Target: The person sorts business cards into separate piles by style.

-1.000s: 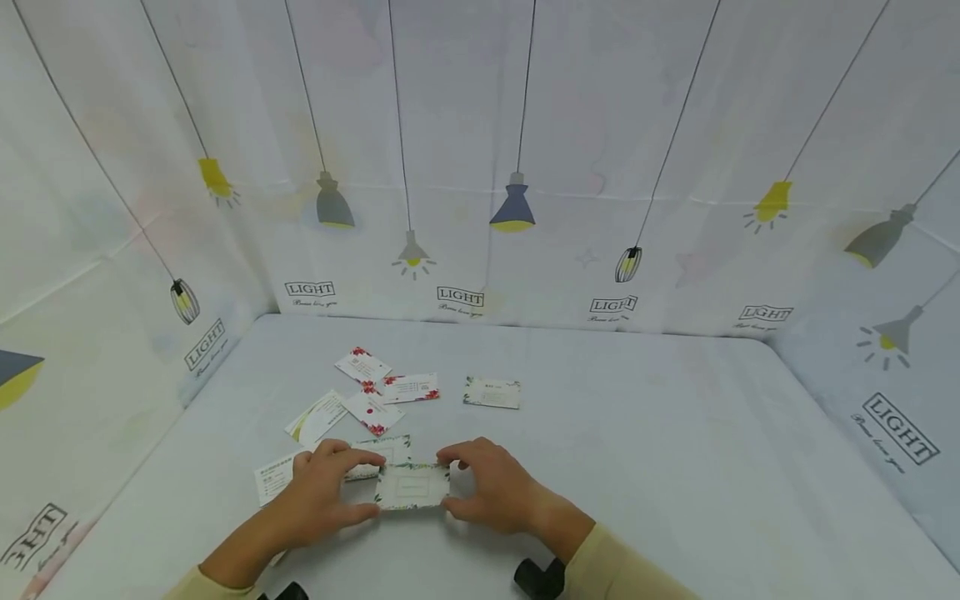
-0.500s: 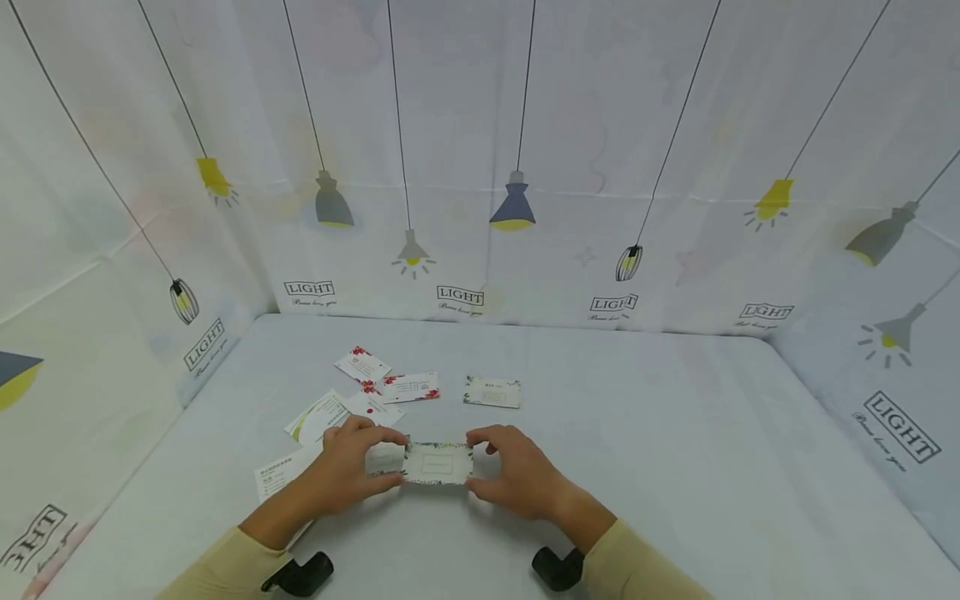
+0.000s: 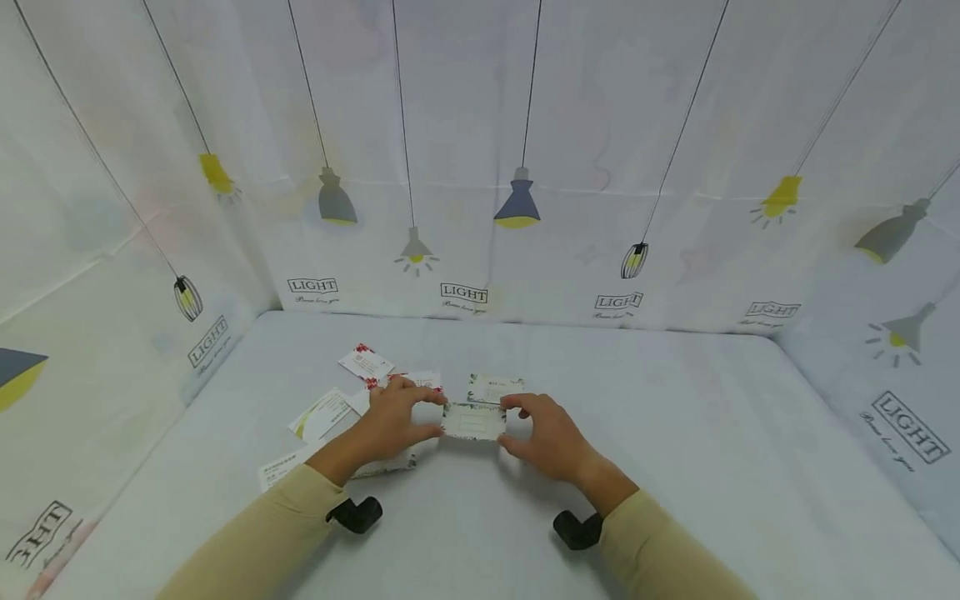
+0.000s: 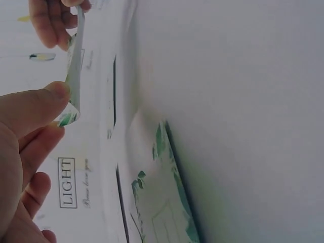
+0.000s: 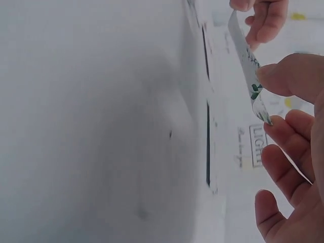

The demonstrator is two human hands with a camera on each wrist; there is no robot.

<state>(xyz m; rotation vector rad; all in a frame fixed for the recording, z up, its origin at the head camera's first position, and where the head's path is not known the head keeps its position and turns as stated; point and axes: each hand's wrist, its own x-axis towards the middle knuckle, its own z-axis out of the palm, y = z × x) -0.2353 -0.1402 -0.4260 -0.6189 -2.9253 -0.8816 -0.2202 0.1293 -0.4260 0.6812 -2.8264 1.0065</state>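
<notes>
White rectangular paper card with a leafy green border (image 3: 473, 422) is hovering over the white cloth-covered table (image 3: 712, 475). Left hand (image 3: 392, 423) and right hand (image 3: 552, 439) are pinching opposite ends, probably keeping it steady

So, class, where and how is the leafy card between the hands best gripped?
Grip the leafy card lightly by its short ends, left hand from the left, right hand from the right; that seems best, as it looks thin and curls in both wrist views.

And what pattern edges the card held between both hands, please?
The held card has leafy green edging; head view shows it best.
</notes>
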